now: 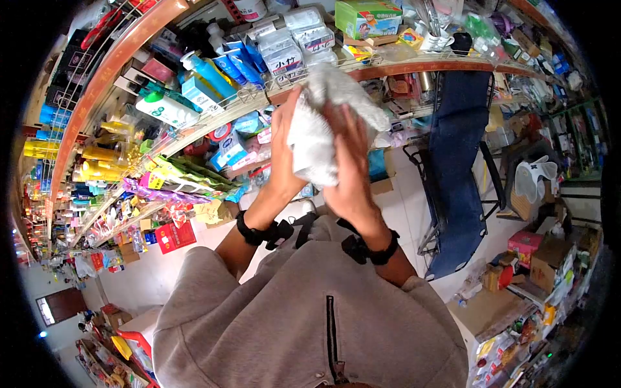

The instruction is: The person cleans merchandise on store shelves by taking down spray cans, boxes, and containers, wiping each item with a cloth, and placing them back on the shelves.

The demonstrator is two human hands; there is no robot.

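A greyish-white cloth (312,143) is bunched up between my two hands, in front of the shelf. My left hand (283,152) grips its left side, with most of the fingers hidden behind the fabric. On the other side my right hand (350,165) presses against the cloth, its fingers bent over it. One fold of the cloth hangs out to the upper right, over the shelf edge. Both wrists wear black straps. Just beyond the cloth stand white packs with dark lettering (284,59) and several blue tubes.
Curved shelves hold bottles, including a white bottle with a green cap (169,111), and a green box (367,19). A dark blue folding recliner (456,155) stands on the tiled floor to the right. Cardboard boxes (550,258) and a wooden stool lie farther right.
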